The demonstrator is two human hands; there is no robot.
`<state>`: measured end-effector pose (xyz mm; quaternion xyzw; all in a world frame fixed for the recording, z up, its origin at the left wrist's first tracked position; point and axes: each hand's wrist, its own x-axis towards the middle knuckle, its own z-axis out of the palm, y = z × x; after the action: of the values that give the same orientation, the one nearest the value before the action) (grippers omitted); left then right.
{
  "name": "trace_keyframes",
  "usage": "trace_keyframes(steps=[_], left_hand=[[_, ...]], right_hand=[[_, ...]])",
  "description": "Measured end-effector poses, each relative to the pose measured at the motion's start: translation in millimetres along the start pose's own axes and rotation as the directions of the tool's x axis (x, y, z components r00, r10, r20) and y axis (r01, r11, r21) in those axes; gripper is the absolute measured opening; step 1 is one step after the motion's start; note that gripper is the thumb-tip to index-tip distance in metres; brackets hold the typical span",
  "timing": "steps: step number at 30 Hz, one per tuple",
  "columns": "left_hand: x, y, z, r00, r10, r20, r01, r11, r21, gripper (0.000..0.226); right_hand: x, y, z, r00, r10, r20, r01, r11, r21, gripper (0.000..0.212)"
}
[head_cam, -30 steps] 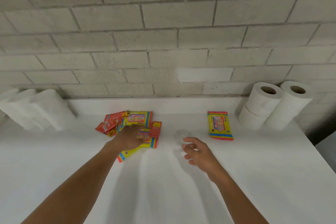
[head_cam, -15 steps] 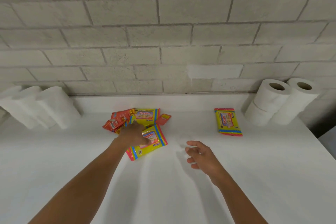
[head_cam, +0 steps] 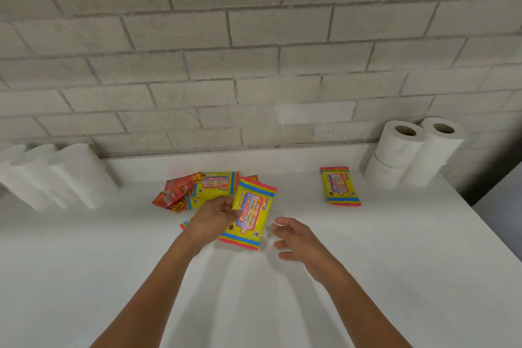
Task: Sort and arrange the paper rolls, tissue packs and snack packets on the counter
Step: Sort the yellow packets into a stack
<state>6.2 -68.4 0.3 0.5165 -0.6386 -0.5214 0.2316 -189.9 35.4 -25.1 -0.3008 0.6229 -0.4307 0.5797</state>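
Four wipes packs (head_cam: 250,213) (one held)

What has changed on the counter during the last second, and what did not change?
The left hand took one yellow wipes pack from the pile and lifted it toward the right hand, which remains open. The single pack and paper rolls stayed in place.

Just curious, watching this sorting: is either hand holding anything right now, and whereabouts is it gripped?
The left hand pinches a yellow wipes pack by its upper left edge. The right hand is open and holds nothing.
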Motion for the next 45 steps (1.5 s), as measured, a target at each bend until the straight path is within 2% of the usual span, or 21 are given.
trace_keyframes(steps=[3, 7, 10, 14, 18, 21, 26, 30, 34, 40, 45], left_hand=[[-10.6, 17.6, 29.9, 1.0, 0.013, -0.009, -0.014, 0.984, -0.18, 0.014], [-17.0, 33.9, 69.3, 0.999, 0.044, -0.032, -0.05, 0.969, -0.242, 0.019], [-20.0, 44.5, 95.2, 0.997, 0.067, -0.038, -0.075, 0.96, -0.27, 0.019], [-10.8, 51.8, 124.5, 0.999, 0.047, -0.014, -0.049, 0.968, -0.246, 0.027], [-1.9, 49.4, 137.0, 0.999, 0.01, -0.045, -0.018, 0.982, -0.19, 0.036], [-1.6, 41.4, 141.1, 0.998, -0.031, -0.061, 0.022, 0.99, -0.142, 0.033], [0.8, 17.1, 139.6, 0.992, -0.075, -0.101, 0.07, 0.996, -0.057, 0.022], [4.1, 0.6, 137.2, 0.981, -0.123, -0.15, 0.122, 0.992, -0.017, 0.015], [7.0, -10.7, 134.0, 0.973, -0.148, -0.178, 0.152, 0.988, 0.007, 0.014], [12.9, -11.1, 136.7, 0.968, -0.146, -0.204, 0.156, 0.987, 0.036, 0.013], [15.1, -9.9, 134.0, 0.97, -0.137, -0.199, 0.155, 0.985, 0.077, 0.025]], right_hand=[[-6.1, -9.7, -12.5, 0.999, -0.034, 0.026, 0.033, 0.999, 0.043, 0.026], [-16.2, -16.9, -45.1, 0.993, -0.118, -0.003, 0.117, 0.979, 0.165, 0.021], [-20.7, -18.2, -72.1, 0.988, -0.146, -0.049, 0.152, 0.972, 0.177, 0.02], [-19.4, -15.3, -106.7, 0.985, -0.144, -0.091, 0.158, 0.973, 0.17, 0.018], [0.7, -14.7, -146.7, 0.972, -0.105, -0.208, 0.142, 0.976, 0.168, 0.017], [27.7, -12.8, -178.3, 0.954, -0.06, -0.295, 0.105, 0.985, 0.139, 0.017], [69.5, -17.4, -215.1, 0.935, -0.019, -0.354, 0.037, 0.998, 0.042, 0.016], [101.2, -24.2, -226.1, 0.92, 0.01, -0.391, -0.021, 1.0, -0.023, 0.019], [127.7, -22.3, -231.8, 0.916, 0.021, -0.4, -0.053, 0.996, -0.069, 0.011], [133.2, -31.2, -228.5, 0.873, 0.003, -0.488, -0.07, 0.991, -0.118, 0.022], [130.1, -37.4, -227.4, 0.832, -0.082, -0.549, -0.1, 0.951, -0.294, 0.023]])
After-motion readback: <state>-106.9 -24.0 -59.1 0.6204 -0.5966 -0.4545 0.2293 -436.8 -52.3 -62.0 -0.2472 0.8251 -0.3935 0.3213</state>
